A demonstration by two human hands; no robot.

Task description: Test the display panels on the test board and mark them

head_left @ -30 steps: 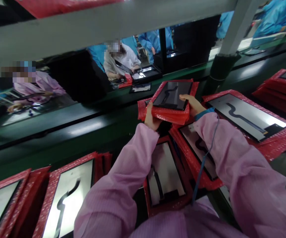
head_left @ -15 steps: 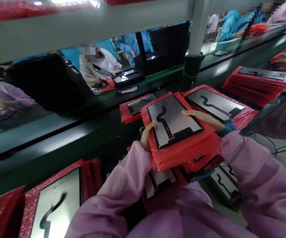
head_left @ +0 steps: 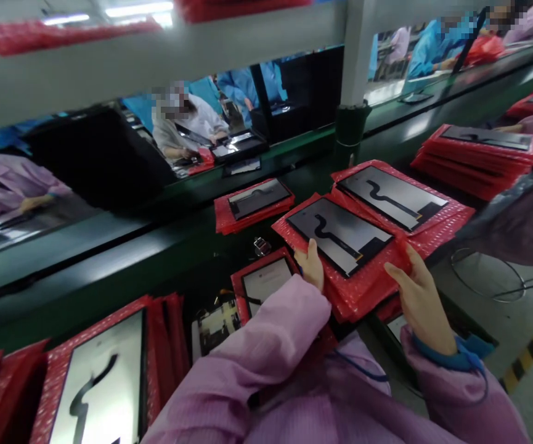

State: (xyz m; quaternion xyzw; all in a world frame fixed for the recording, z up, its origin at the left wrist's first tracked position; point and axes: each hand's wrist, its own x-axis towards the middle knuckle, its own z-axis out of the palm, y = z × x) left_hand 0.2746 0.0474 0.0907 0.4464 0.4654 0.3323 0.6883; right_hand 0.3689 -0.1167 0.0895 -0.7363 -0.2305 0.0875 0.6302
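A display panel (head_left: pixel 333 231), silver-backed with a dark S-shaped ribbon cable, lies on a stack of red bubble bags (head_left: pixel 363 290). My left hand (head_left: pixel 311 266) is closed on the stack's left edge, its thumb pointing up beside the panel. At the right corner my right hand (head_left: pixel 421 296) grips the bags with thumb and forefinger, the other fingers partly hidden. The stack slightly overlaps another bagged display panel (head_left: pixel 386 194) behind it. Below my left wrist, a panel in a red bag (head_left: pixel 268 280) is partly covered by my sleeve.
More bagged panels (head_left: pixel 102 376) stand at the lower left, and a small pile (head_left: pixel 259 200) lies behind my left hand. A tall red stack (head_left: pixel 479 157) sits at the right near another person's arm. A grey post (head_left: pixel 356 61) rises behind the bench; co-workers sit beyond.
The held stack has come down and turned, resting lower against the panel behind it. My right hand has slid from the panel's face to the stack's near right corner.
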